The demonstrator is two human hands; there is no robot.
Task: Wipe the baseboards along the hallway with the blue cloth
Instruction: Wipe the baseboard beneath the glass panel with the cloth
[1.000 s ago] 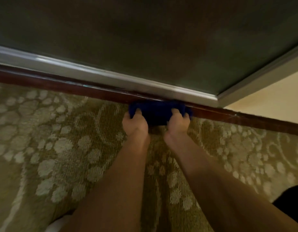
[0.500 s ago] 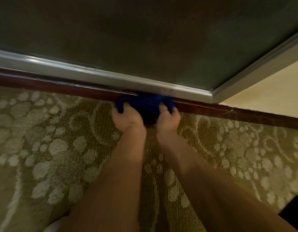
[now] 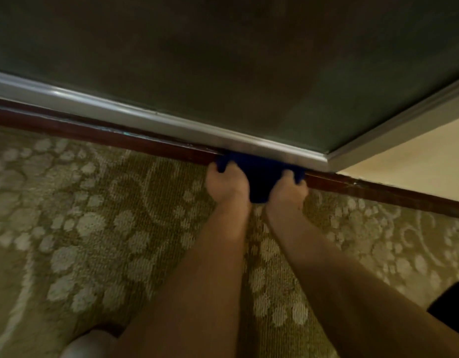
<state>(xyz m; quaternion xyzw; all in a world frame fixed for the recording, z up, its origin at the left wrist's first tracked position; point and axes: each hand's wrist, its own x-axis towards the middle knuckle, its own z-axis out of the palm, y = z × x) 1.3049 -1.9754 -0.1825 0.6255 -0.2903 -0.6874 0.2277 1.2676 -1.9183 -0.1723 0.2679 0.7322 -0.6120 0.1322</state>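
Pressing the blue cloth (image 3: 259,177) against the baseboard (image 3: 145,144), we are in the middle of the wiping step, with both hands on the cloth at about 12 o'clock from where our forearms enter the head view. The left hand (image 3: 227,186) holds the cloth's left end, fingers curled over its top edge; the right hand (image 3: 287,191) holds the right end in the same way, so each grip is closed on fabric, not spread flat. The cloth is bunched between the two hands, its upper edge tucked just under the silver metal trim (image 3: 171,122) that runs along the bottom of the dark wall panel (image 3: 223,60), and its lower part hangs down to the patterned carpet (image 3: 94,228). It sits just left of the corner where the panel ends and a cream wall (image 3: 409,164) begins, towards 2 o'clock. We judge that the dark red baseboard stretching to 9 o'clock and the shorter length running to 3 o'clock under the cream wall both remain to be covered, though we cannot tell from this view which has been wiped. The next move calls for sliding the cloth sideways along the board with steady pressure, keeping it flat to the wood and clear of the carpet pile, and easing it past the trim's corner without letting it snag.
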